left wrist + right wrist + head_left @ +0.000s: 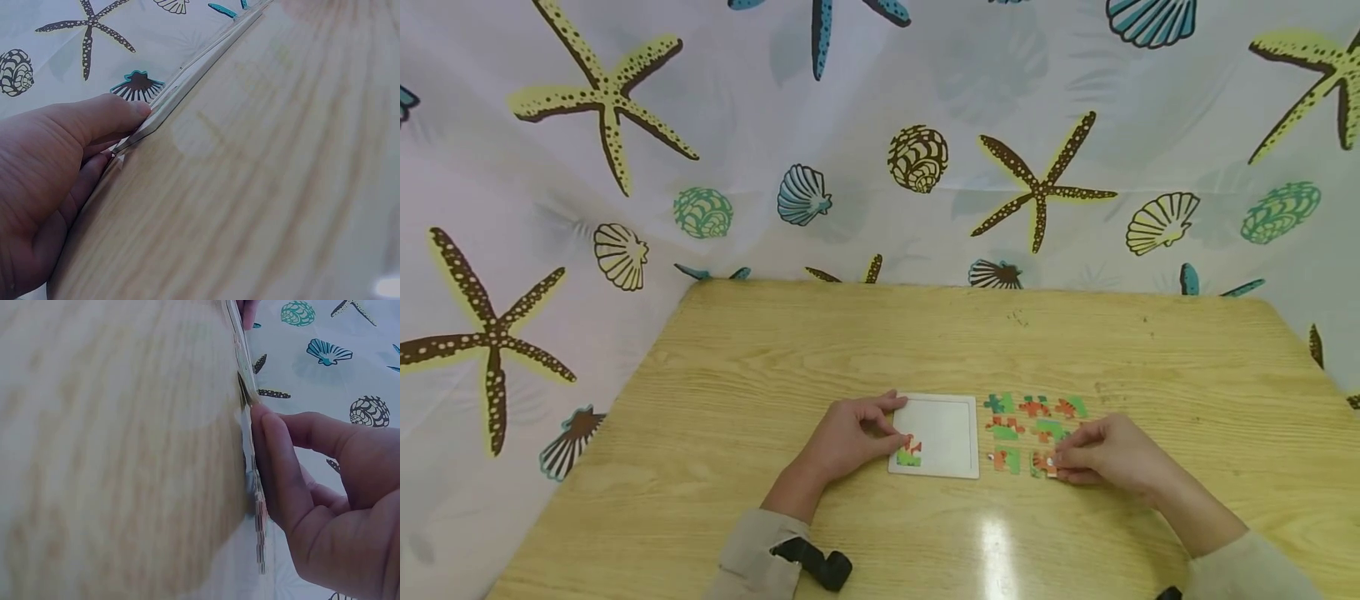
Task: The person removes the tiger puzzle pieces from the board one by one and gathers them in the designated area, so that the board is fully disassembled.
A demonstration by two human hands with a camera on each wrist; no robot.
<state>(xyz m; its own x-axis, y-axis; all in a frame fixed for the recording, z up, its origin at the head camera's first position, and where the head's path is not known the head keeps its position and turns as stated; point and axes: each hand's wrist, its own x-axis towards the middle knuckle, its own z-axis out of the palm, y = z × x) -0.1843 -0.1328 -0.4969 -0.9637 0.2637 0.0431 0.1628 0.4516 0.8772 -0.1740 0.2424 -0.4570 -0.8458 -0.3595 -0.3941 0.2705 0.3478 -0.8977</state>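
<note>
A white square puzzle tray lies flat on the table, with joined orange-and-green puzzle pieces in its lower left corner. My left hand holds the tray by its left side, its thumb by those pieces and a finger at the upper left corner. In the left wrist view the thumb lies over the edge of the tray. To the right of the tray, my right hand pinches a puzzle piece. That piece stands tilted at the fingertips in the right wrist view; the hand partly hides the pieces behind it.
Several loose puzzle pieces lie in rough rows between the tray and my right hand. The wooden table reaches back to a white curtain printed with starfish and shells.
</note>
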